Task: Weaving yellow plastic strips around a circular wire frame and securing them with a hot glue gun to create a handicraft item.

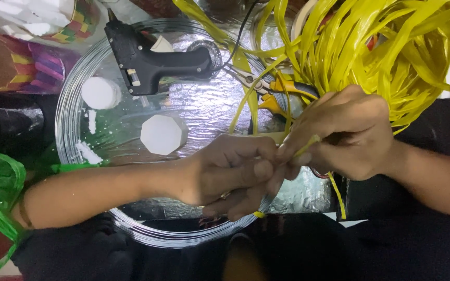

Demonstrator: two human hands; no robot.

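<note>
At the centre of the frame the left hand (225, 174) and the right hand (339, 132) met, fingers pinched tight on one thin yellow plastic strip (308, 147), whose tail hung down below the right hand. The strip ran from the loose yellow bundle (371, 47) at upper right. Behind lay a foil-lined glass dish (69, 119), a black glue gun (152, 62), yellow-handled pliers (266, 86) and two white octagonal blocks (163, 134).

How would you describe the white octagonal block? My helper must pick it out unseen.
Find the round foil-lined tray under the black glue gun. Two white blocks lie on it; the white octagonal block is nearer the left hand, flat-sided, unlike the round white block.
</note>
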